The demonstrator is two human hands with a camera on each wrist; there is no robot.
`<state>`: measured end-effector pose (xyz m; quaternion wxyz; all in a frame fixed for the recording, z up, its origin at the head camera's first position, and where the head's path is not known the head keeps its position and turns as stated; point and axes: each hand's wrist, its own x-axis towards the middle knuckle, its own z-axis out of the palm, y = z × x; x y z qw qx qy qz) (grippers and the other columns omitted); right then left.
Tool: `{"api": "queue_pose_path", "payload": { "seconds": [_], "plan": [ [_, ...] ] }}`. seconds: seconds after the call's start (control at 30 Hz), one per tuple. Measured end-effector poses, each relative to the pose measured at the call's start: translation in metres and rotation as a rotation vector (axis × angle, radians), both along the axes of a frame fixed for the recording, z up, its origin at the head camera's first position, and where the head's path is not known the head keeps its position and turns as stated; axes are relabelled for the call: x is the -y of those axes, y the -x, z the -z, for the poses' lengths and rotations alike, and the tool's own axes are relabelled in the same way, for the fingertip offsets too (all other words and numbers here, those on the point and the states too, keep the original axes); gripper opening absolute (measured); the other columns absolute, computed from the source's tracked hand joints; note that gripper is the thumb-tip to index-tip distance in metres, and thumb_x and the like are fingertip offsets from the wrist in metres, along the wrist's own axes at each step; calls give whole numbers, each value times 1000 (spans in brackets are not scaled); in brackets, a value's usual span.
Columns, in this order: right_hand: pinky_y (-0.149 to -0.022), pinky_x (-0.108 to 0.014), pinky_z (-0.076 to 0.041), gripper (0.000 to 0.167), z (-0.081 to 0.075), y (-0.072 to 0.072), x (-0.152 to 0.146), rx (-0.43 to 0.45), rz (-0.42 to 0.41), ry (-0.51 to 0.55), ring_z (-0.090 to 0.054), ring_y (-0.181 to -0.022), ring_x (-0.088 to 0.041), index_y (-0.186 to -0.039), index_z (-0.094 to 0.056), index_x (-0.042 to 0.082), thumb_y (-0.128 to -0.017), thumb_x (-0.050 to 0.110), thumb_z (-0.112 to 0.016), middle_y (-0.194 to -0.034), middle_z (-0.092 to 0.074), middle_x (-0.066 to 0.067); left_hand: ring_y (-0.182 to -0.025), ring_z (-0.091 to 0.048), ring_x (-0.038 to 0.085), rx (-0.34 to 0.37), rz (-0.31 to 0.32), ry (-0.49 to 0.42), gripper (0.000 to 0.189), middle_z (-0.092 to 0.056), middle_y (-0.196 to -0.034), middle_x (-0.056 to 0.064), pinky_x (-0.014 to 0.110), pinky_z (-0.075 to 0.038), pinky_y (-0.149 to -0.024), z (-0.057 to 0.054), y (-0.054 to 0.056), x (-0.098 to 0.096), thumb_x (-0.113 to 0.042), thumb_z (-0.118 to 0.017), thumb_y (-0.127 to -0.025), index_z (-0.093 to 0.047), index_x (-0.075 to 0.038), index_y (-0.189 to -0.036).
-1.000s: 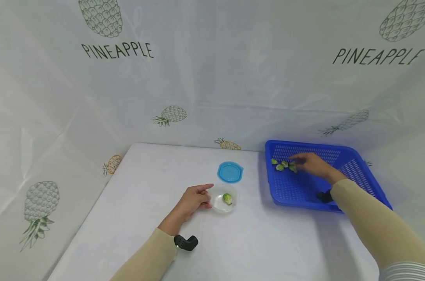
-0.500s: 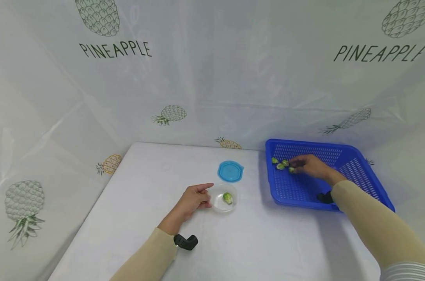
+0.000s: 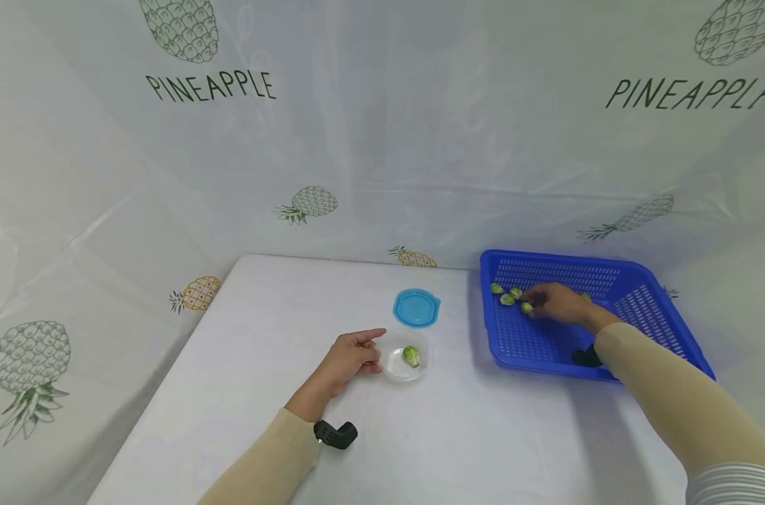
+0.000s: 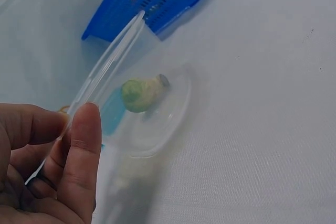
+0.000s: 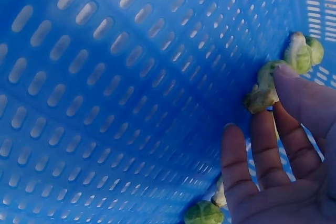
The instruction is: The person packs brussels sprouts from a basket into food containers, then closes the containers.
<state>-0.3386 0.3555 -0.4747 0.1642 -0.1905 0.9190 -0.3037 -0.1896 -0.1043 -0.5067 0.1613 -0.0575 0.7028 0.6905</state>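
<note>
My left hand (image 3: 352, 361) pinches the rim of a clear round plastic container (image 4: 157, 135) between thumb and fingers, at its left side. One Brussels sprout (image 3: 410, 355) lies inside that container. Over in the blue basket (image 3: 521, 358), my right hand (image 3: 559, 304) pinches another Brussels sprout (image 5: 265, 85), thumb on top and fingers beneath, as the right wrist view shows. Several more sprouts (image 3: 507, 299) lie around its fingertips at the basket's left side. A further sprout (image 3: 586, 297) shows partly behind the right hand.
A blue lid (image 3: 417, 308) lies flat on the white table (image 3: 458, 435), just behind the container. The basket's raised perforated walls surround the right hand. A hanging sheet with pineapple prints (image 3: 382, 140) stands behind the table.
My right hand has lowered slightly among the sprouts, and its fingers have closed around one. My left hand and the container stay in place.
</note>
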Motion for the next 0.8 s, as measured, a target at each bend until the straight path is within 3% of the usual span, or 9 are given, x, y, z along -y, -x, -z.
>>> {"api": "queue_pose_path", "payload": {
  "seconds": [0.47,0.8],
  "plan": [
    [-98,-60,-55,30,0,0,0,-33,-13,-34,-64,-115,-41,-122,-70,-4,-94,8,-75,-121,-71,-21,-71,-63,13,-18,9,-11,54,-54,-96,4,25,-65,-74,-2,-2,-3,6,-62,-94,-61,-4,-147],
    [-99,-61,-56,43,-15,-6,6,-84,35,14,-62,-122,-43,-143,-61,2,-103,16,-67,-133,-66,-23,-72,-63,14,-17,9,-4,54,-55,-96,5,26,-65,-75,-2,-2,-2,6,-62,-94,-61,-4,-147]
  ]
}}
